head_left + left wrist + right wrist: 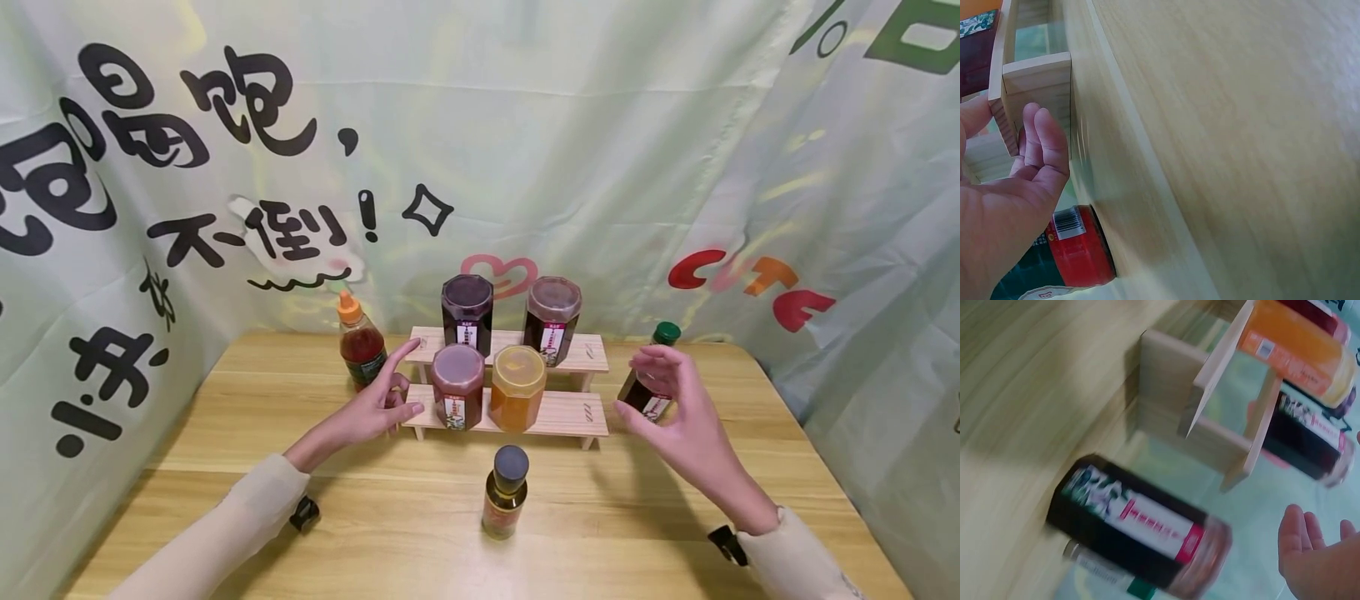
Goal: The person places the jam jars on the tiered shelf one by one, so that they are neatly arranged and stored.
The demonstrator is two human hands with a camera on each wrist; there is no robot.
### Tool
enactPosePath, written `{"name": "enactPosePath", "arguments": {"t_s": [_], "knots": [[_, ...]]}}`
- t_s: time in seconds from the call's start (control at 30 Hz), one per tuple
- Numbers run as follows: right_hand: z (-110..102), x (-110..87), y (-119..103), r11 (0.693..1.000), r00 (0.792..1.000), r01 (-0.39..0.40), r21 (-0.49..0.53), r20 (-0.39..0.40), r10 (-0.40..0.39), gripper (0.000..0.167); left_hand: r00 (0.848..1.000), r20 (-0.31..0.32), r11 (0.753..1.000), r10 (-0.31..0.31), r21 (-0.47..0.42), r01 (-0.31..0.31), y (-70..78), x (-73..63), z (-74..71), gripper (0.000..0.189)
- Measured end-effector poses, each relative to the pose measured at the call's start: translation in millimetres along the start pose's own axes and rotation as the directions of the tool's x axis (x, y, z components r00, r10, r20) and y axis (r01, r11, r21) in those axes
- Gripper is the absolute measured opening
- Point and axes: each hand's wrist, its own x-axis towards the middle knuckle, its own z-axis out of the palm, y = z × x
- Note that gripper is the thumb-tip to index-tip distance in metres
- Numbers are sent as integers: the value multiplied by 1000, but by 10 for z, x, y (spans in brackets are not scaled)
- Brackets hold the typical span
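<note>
My left hand [371, 408] is at the left end of a two-step wooden stand [570, 410], index finger stretched toward the upper step. In the left wrist view the thumb is right at the lower plank's end, with the other fingers loosely bent beside it. On the stand's lower step sit a reddish jar [457, 387] and an orange jar [517, 387]; two dark jars [467, 310] occupy the upper one. My right hand [686, 417], loosely curved and holding nothing, hovers near a dark jar [1129, 519] standing right of the stand.
An orange-capped sauce bottle [362, 346] stands just behind my left hand. Close to the dark jar on the right is a green-capped bottle [666, 333]. A black-capped bottle [504, 493] stands in front of the stand. Printed cloth [600, 167] hangs behind the table.
</note>
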Motion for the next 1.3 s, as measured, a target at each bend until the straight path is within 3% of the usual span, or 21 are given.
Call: {"name": "enactPosePath", "arguments": {"t_s": [0.3, 0.5, 0.73, 0.97, 1.3], "knots": [[-252, -51, 177, 999, 998, -30, -37, -63, 27, 81, 1000, -1, 1000, -11, -7, 11, 14, -3, 2, 102], [-370, -64, 344, 995, 997, -53, -84, -61, 48, 89, 1000, 1, 1000, -13, -4, 13, 15, -2, 7, 102], [-462, -34, 579, 994, 996, -74, -76, 44, 77, 106, 1000, -7, 1000, -10, 0, 10, 2, -11, 2, 102], [-516, 5, 880, 996, 978, -84, -38, 190, 89, 118, 1000, 0, 1000, -16, -11, 16, -6, -3, 0, 101], [-509, 68, 1150, 993, 965, -57, 105, 260, 28, 109, 1000, -3, 1000, 9, -2, -9, -23, -5, -1, 101]]}}
